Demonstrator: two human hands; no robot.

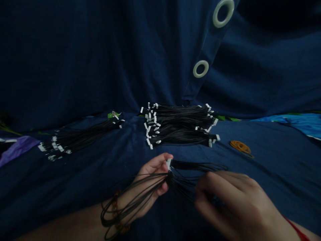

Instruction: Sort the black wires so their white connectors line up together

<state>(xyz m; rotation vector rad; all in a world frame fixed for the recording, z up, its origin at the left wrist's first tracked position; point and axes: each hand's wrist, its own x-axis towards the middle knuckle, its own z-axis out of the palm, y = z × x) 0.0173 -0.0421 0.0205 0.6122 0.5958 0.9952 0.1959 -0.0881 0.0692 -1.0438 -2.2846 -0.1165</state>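
My left hand [140, 195] is closed around a black wire harness [185, 165]. The harness's white connector [169, 164] shows upright between the thumb and fingers. Some of its thin black wires loop back over the wrist toward me, and others run off to the right. On that side, my right hand [240, 201] has its fingers curled in around the wires, slightly blurred; the fingertips are partly hidden. Beyond my hands lies a stack of black wire harnesses [179, 122] with white connectors at both ends.
Another bunch of harnesses [86, 135] lies slantwise at the left. A coil of orange-brown rubber bands [240, 147] sits right of the stack. Purple cloth [20, 149] and a blue sheet [296, 123] border the dark blue cloth. A curtain with pale rings [197, 69] hangs behind.
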